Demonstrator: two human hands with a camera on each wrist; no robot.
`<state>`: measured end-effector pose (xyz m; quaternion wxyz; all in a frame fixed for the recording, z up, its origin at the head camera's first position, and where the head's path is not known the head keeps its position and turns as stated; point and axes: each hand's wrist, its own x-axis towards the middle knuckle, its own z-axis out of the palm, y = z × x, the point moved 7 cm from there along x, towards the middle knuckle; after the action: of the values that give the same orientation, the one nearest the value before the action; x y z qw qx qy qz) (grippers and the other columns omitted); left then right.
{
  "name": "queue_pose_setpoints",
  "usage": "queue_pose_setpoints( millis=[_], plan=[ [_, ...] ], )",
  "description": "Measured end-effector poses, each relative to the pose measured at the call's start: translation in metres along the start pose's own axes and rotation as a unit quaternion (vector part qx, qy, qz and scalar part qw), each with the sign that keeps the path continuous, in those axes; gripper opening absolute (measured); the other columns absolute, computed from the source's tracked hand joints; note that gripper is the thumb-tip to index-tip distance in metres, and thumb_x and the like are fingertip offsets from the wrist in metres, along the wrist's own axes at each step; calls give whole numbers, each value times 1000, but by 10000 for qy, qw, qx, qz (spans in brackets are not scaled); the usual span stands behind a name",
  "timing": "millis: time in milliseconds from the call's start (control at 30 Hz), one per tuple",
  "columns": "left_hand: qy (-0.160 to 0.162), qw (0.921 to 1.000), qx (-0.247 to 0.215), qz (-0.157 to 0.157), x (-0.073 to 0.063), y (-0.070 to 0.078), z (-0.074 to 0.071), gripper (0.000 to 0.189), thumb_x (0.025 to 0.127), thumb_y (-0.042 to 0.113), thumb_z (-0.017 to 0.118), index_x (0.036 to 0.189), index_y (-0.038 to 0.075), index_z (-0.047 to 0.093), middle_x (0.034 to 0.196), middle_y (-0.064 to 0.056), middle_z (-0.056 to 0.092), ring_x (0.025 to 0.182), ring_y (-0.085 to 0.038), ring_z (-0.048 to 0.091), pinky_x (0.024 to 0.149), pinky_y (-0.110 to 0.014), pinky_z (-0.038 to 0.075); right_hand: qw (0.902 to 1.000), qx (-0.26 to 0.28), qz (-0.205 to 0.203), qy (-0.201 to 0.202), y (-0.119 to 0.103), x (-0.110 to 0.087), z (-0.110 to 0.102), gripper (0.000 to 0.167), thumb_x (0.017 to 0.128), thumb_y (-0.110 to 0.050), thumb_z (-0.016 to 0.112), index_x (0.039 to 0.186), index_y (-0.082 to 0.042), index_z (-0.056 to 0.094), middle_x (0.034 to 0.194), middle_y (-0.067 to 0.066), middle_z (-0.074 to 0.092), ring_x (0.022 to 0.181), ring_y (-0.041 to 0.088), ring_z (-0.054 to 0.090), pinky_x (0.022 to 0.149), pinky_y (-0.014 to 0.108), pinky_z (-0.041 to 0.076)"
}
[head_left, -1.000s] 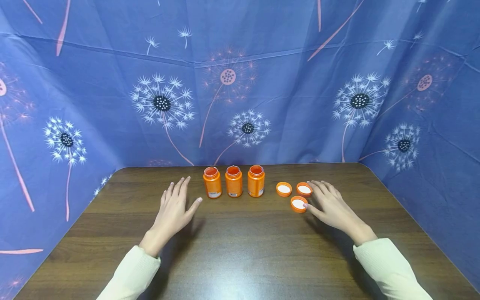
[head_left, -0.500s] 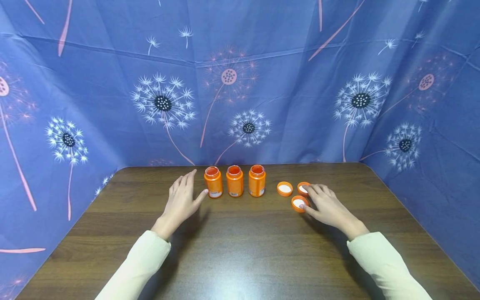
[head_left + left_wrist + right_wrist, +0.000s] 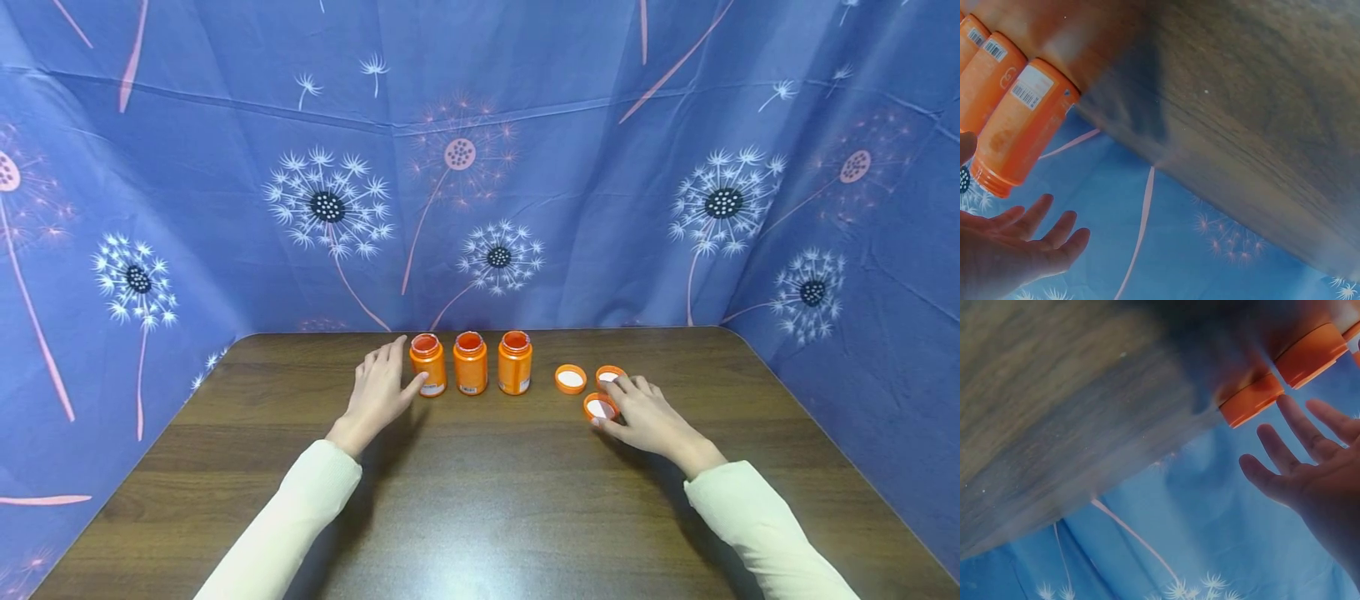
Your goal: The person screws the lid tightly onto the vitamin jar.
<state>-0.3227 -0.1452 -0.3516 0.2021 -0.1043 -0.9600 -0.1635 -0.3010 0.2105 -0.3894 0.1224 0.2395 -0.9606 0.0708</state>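
Three orange bottles stand upright without lids in a row: the left bottle (image 3: 427,358), the middle bottle (image 3: 470,371) and the right bottle (image 3: 514,371). My left hand (image 3: 377,393) is beside the left bottle, its thumb overlapping that bottle in the head view; the left wrist view shows the fingers (image 3: 1057,236) spread around the bottle's neck side. Three orange lids with white insides lie face up: the left lid (image 3: 570,380), the back lid (image 3: 606,373) and the front lid (image 3: 599,407). My right hand (image 3: 651,421) spreads over the back and front lids, thumb at the front lid's near edge.
The brown wooden table (image 3: 465,492) extends in front of both hands. A blue dandelion-print cloth (image 3: 585,208) hangs behind the table and along both sides, close behind the bottles. Pale sleeves cover both forearms.
My left hand has moved right and forward to the left bottle. The right hand has shifted left, further over the back and front lids. Bottles and lids stay in their places.
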Motion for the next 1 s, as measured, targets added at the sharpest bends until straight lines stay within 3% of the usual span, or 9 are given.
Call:
queue_pose_setpoints(
  millis=[500,1000],
  plan=[
    [-12,9999,133,-28,9,0,14,66,82,40,65,128,-1,41,111,-22,58,100,-42,53,80,-53,42,9993,-354,-127,-8,-1,1,7,46,76,-36,70,111,-7,58,102,11,56,96,35,47,79,56,38],
    [-245,9992,-232,-229,15,-2,23,62,82,43,63,124,2,44,110,-18,60,97,-38,55,81,-51,42,9988,-463,-161,21,-2,4,7,45,75,-36,70,109,-8,59,101,10,58,95,35,48,79,55,37]
  ],
)
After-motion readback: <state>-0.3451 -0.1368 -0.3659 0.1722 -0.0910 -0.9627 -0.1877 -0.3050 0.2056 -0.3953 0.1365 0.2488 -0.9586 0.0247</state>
